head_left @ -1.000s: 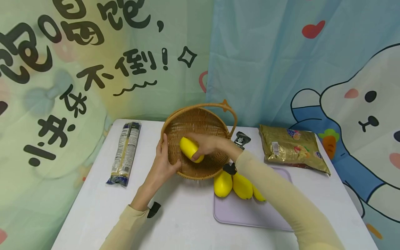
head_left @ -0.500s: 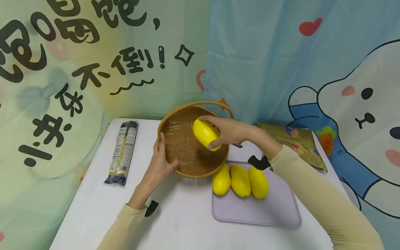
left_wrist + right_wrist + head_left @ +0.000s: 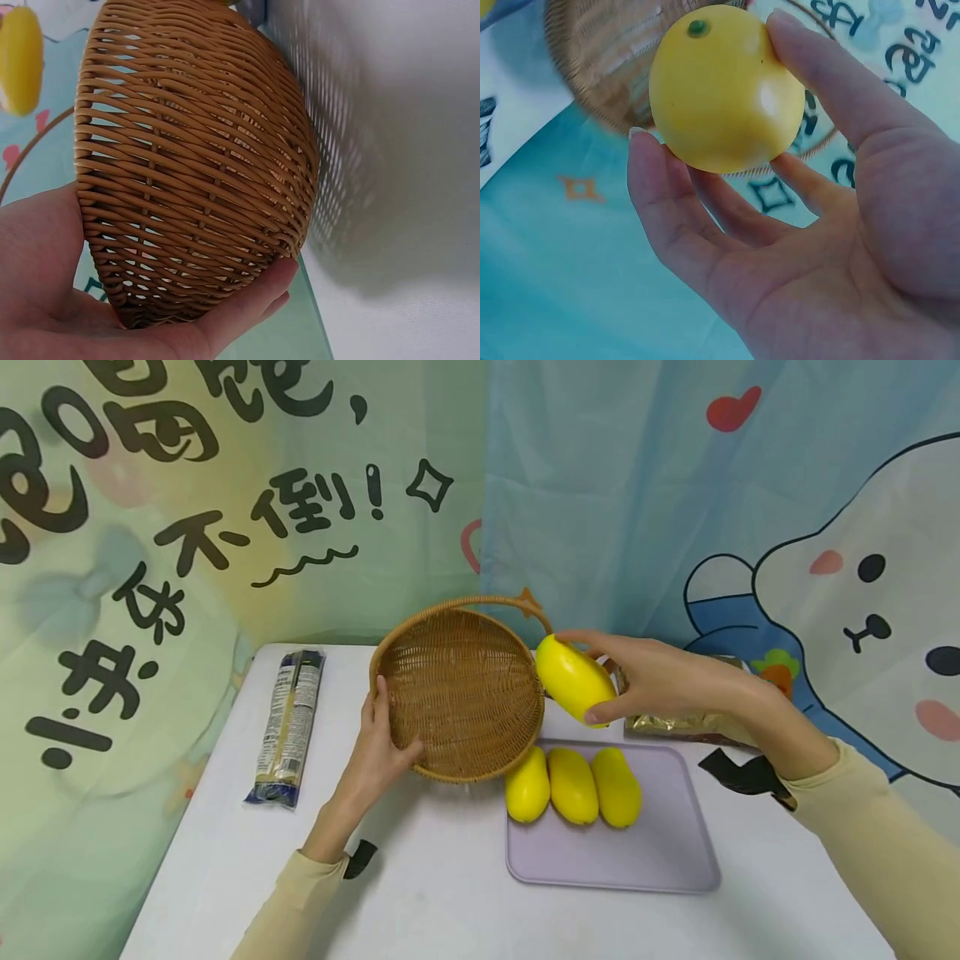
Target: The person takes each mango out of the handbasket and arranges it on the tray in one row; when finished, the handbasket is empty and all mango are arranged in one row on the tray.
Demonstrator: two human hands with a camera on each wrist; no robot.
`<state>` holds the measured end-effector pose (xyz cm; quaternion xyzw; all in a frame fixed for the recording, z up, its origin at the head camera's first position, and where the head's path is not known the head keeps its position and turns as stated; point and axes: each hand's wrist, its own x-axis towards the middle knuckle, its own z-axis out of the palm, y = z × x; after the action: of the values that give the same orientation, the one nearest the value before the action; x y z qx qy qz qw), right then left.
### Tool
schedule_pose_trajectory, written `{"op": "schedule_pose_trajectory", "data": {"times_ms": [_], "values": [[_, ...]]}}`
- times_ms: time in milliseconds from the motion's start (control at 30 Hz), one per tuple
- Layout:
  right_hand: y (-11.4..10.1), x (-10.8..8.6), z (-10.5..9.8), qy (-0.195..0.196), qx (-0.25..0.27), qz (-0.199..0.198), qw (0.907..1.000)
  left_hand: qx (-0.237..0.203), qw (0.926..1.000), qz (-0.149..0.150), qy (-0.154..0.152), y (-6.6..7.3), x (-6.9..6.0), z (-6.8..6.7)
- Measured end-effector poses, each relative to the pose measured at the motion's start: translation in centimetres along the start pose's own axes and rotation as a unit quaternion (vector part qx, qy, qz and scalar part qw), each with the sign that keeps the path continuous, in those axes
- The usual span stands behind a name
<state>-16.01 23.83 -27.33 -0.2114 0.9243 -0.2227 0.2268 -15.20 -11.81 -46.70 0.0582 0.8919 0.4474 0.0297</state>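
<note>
A brown wicker basket (image 3: 465, 702) tilts toward me on the white table, its hollow showing nothing inside. My left hand (image 3: 381, 747) grips its left side; in the left wrist view, the thumb and fingers lie round the woven wall (image 3: 195, 150). Right of the basket, my right hand (image 3: 637, 672) holds a smooth yellow mango (image 3: 573, 678) in the air between thumb and fingers. The right wrist view shows the green stem spot on this mango (image 3: 724, 94). Below it, three more yellow mangoes (image 3: 573, 785) lie side by side on a lilac tray (image 3: 637, 860).
A long clear-and-blue packet (image 3: 288, 727) lies at the table's left. Behind my right hand, a gold bag (image 3: 675, 727) is partly hidden. Printed cloth curtains (image 3: 600, 485) hang behind the table. The basket's handle (image 3: 480, 602) arches toward the curtains.
My right hand has lifted the mango out of the basket and carried it to the right, past the rim. My left hand keeps its hold on the basket.
</note>
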Motion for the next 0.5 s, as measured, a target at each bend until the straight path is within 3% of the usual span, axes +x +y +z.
{"op": "schedule_pose_trajectory", "data": {"times_ms": [267, 500], "values": [[5.0, -4.6, 0.0, 0.057, 0.001, 0.042, 0.9975, -0.001, 1.0000, 0.005, -0.002, -0.1, 0.0, 0.0], [10.3, -7.1, 2.9, 0.054, 0.069, 0.059, 0.9944, -0.001, 1.0000, 0.007, 0.000, 0.1, -0.2, -0.2]]}}
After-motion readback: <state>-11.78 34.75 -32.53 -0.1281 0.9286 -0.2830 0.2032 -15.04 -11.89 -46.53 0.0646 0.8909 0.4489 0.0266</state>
